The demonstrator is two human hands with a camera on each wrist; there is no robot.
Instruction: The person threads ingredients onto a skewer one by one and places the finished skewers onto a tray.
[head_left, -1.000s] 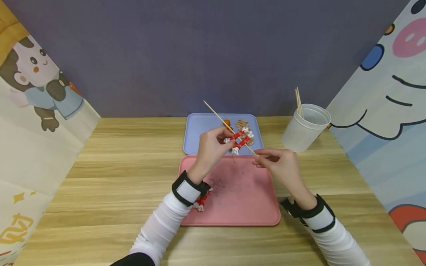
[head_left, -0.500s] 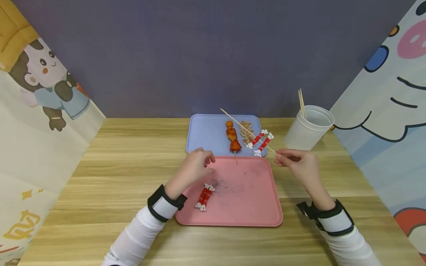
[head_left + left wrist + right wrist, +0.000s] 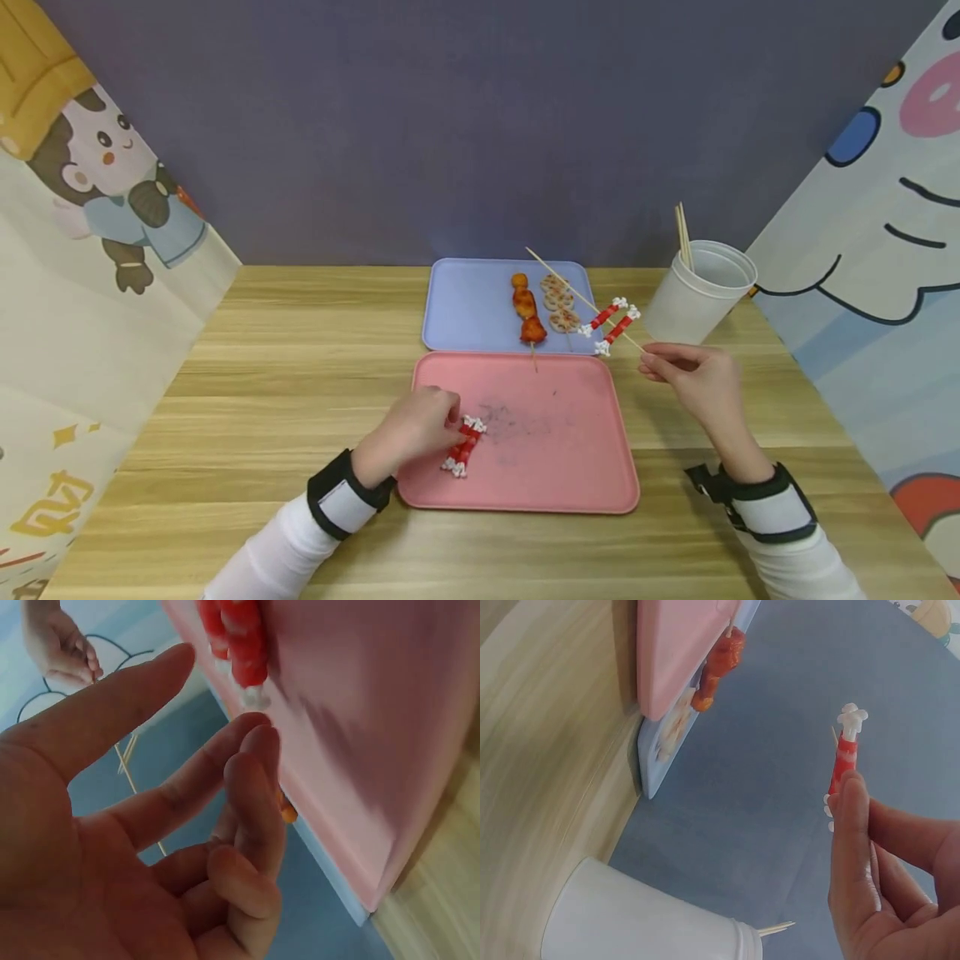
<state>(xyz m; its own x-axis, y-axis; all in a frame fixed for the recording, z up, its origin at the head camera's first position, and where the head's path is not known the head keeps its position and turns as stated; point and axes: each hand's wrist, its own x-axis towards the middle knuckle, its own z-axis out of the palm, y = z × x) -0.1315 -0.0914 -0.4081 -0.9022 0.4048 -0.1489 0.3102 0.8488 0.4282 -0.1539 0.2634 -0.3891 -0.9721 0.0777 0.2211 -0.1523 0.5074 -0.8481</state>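
Observation:
My right hand [image 3: 699,377] pinches the lower end of a wooden skewer [image 3: 553,273] between thumb and fingers. Two red pieces with white knobbly ends [image 3: 618,330] are threaded crosswise on it, near that hand. On the left part of the pink tray [image 3: 555,475] lie similar red pieces [image 3: 463,450], side by side. My left hand [image 3: 416,425] is close above these, and its thumb and fingers [image 3: 259,780] stand apart with a gap between them in the left wrist view. The red pieces [image 3: 238,637] appear just beyond the fingertips there, not held.
Behind the pink tray, a blue tray [image 3: 468,304] holds a skewer of orange-brown food [image 3: 525,308] and a skewer of pale slices with holes [image 3: 558,302]. A white tub [image 3: 693,292] with several wooden skewers [image 3: 683,235] stands at the back right. A grey wall rises behind.
My left hand has let go of the threaded pieces and moved down left to the loose red ones. My right hand has carried the skewer to the right.

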